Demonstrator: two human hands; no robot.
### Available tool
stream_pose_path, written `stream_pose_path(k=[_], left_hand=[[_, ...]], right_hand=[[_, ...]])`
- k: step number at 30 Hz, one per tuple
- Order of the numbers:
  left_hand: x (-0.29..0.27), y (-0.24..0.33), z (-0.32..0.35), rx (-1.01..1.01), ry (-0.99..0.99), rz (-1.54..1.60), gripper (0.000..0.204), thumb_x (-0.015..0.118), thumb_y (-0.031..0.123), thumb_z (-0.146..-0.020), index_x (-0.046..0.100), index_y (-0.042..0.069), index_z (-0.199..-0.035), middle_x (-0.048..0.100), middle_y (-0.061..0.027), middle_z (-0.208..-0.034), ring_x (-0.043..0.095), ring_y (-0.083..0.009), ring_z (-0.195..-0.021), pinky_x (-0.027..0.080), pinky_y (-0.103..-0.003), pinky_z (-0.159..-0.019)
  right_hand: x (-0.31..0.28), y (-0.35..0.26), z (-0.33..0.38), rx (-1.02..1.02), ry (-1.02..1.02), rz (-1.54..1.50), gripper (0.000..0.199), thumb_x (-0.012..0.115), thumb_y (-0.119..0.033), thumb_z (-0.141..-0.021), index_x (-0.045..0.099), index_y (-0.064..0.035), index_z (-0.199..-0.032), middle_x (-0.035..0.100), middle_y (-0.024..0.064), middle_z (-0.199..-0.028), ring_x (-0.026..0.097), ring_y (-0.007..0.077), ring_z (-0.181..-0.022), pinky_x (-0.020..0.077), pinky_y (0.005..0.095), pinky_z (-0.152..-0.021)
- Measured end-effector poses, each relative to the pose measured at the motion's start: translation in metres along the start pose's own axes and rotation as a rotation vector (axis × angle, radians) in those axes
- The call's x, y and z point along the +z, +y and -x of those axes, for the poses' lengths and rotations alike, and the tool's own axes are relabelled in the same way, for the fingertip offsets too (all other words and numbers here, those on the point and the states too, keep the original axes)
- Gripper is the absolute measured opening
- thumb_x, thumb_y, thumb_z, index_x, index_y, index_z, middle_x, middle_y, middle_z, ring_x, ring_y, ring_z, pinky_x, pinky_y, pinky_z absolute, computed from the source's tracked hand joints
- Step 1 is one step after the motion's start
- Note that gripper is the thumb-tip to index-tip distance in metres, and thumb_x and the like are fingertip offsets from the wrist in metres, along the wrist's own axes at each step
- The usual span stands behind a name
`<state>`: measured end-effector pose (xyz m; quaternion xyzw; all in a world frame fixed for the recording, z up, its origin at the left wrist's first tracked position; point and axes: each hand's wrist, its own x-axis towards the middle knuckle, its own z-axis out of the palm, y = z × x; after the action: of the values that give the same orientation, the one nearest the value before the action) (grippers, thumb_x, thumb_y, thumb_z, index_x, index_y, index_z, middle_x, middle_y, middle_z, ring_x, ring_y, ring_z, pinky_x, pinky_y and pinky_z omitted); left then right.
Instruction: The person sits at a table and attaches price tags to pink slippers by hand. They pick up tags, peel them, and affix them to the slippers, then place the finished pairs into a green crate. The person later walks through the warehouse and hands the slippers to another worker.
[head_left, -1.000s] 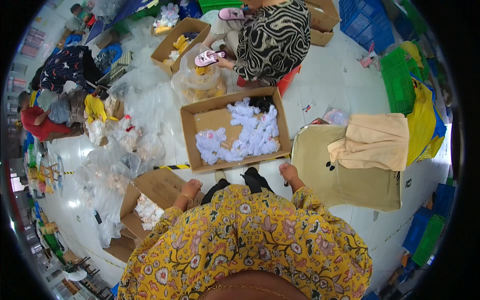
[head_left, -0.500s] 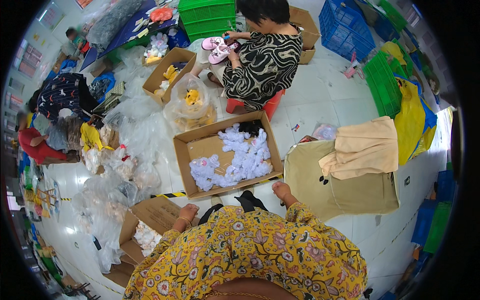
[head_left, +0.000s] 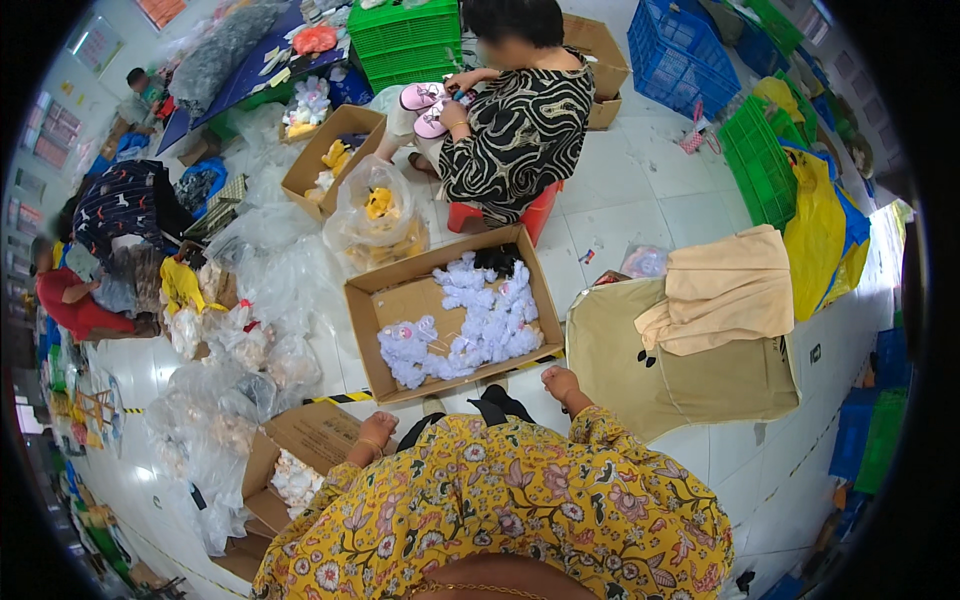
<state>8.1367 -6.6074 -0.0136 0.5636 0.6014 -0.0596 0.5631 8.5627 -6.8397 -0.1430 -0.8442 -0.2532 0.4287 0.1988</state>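
Observation:
My left hand [head_left: 378, 429] hangs in front of me with its fingers curled in, just right of a cardboard box [head_left: 318, 428] that holds white plush pieces [head_left: 294, 480]. My right hand [head_left: 560, 381] is also loosely curled, between the front right corner of a larger open carton [head_left: 364, 335] and an olive cloth [head_left: 610, 375]. Nothing shows in either hand. Inside the large carton lie several pale lilac plush toys [head_left: 485, 345], one with a pink nose, and a black item [head_left: 497, 260] at the back corner. Neither hand touches the toys.
Beyond the carton, a co-worker [head_left: 530, 125] on a red stool [head_left: 540, 212] holds pink shoes [head_left: 428, 108]. Left are a clear bag of yellow plush [head_left: 380, 215] and plastic bags [head_left: 215, 400]. Peach cloth [head_left: 725, 285], green crates [head_left: 755, 160] and a blue crate [head_left: 680, 55] stand right.
The view has shifted slightly. My hands stay curled in nearly the same places, and the plush toys look unmoved. The co-worker's hands have moved a little over the pink shoes.

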Motion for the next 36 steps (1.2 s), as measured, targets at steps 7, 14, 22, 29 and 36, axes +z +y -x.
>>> stream_pose_path(k=[7, 14, 22, 29, 36], left_hand=[[0.003, -0.021, -0.017, 0.124, -0.074, -0.234, 0.024, 0.054, 0.028, -0.089, 0.068, 0.009, -0.089, 0.068, -0.0096, -0.095, 0.065, -0.024, -0.082, 0.051, -0.039, -0.076], [-0.001, 0.013, -0.006, 0.164, 0.043, -0.499, 0.029, 0.051, 0.03, -0.091, 0.069, 0.008, -0.091, 0.065, -0.0168, -0.098, 0.063, -0.0339, -0.092, 0.051, -0.044, -0.081], [-0.002, 0.009, 0.008, 0.251, -0.009, -0.672, 0.03, 0.05, 0.033, -0.091, 0.07, 0.012, -0.096, 0.066, -0.014, -0.102, 0.062, -0.0311, -0.099, 0.051, -0.044, -0.084], [-0.007, -0.012, 0.021, 0.274, 0.078, -0.575, 0.035, 0.058, 0.039, -0.083, 0.066, 0.006, -0.09, 0.067, -0.0167, -0.094, 0.063, -0.0357, -0.093, 0.05, -0.043, -0.081], [-0.009, -0.034, 0.016, 0.253, 0.137, -0.467, 0.044, 0.062, 0.046, -0.08, 0.064, 0.004, -0.093, 0.066, -0.0212, -0.094, 0.062, -0.04, -0.093, 0.049, -0.045, -0.083]], right_hand=[[-0.009, 0.027, -0.006, -0.323, 0.076, 0.204, 0.035, 0.054, -0.038, -0.089, 0.067, -0.0058, -0.081, 0.068, 0.008, -0.071, 0.066, 0.0214, -0.063, 0.0522, 0.0382, -0.064], [-0.054, -0.046, 0.035, -0.122, -0.029, 0.224, 0.026, 0.056, -0.033, -0.087, 0.069, -0.01, -0.089, 0.069, 0.0089, -0.074, 0.068, 0.023, -0.065, 0.0529, 0.0379, -0.065], [-0.062, -0.011, 0.006, -0.201, -0.085, 0.276, 0.018, 0.059, -0.023, -0.085, 0.066, -0.0073, -0.083, 0.067, 0.0074, -0.068, 0.066, 0.019, -0.057, 0.052, 0.035, -0.056], [-0.042, 0.031, -0.049, -0.083, -0.541, -0.458, 0.018, 0.06, -0.025, -0.082, 0.067, -0.0088, -0.078, 0.066, 0.0052, -0.065, 0.063, 0.0185, -0.057, 0.0512, 0.0343, -0.059], [0.004, 0.072, -0.089, -0.303, -0.196, 0.516, 0.03, 0.056, -0.037, -0.084, 0.07, -0.0136, -0.074, 0.068, 0.0078, -0.075, 0.065, 0.0284, -0.071, 0.0506, 0.0404, -0.067]])
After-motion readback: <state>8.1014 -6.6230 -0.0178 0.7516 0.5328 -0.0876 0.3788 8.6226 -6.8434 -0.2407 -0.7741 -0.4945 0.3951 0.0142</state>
